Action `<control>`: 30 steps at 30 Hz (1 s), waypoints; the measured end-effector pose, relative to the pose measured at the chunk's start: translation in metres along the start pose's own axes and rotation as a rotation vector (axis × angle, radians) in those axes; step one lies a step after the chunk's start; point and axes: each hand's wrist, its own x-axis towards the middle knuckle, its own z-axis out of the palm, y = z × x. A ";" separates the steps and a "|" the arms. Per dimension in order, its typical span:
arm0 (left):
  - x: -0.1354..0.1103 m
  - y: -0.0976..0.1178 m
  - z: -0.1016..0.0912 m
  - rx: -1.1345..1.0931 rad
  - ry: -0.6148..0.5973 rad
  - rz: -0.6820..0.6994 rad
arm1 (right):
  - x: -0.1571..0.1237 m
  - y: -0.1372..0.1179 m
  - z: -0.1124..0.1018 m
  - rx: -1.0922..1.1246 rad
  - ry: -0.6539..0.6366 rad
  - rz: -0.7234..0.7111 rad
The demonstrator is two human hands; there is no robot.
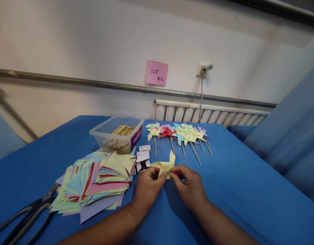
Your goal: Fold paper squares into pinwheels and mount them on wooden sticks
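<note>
Both hands meet over the blue tabletop on a piece of yellow paper (164, 165), partly folded with one corner pointing up. My left hand (146, 189) pinches its left side with fingers curled. My right hand (190, 185) pinches its right side, thumb and fingertips pressed on the paper. A loose pile of cut coloured paper squares (95, 180) lies just left of my left hand. Several finished paper pinwheels on wooden sticks (178, 134) lie in a row beyond my hands.
A clear plastic box of wooden sticks (118, 136) stands at the back left. Small white boxes (143, 156) lie beside the pile. Large black scissors (26, 214) lie at the lower left. The blue table (236, 177) ends at a wall with a radiator (210, 114) and a pink note (156, 72).
</note>
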 end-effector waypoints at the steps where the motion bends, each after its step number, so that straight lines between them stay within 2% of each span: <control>1: 0.000 0.001 0.000 0.003 0.001 -0.002 | 0.000 0.000 0.000 -0.002 0.002 -0.001; 12: -0.003 0.000 0.000 0.036 0.009 0.015 | -0.001 -0.004 -0.002 -0.008 0.032 -0.091; 30: -0.006 0.007 0.001 -0.022 0.028 -0.008 | -0.002 -0.008 -0.003 -0.009 0.047 -0.045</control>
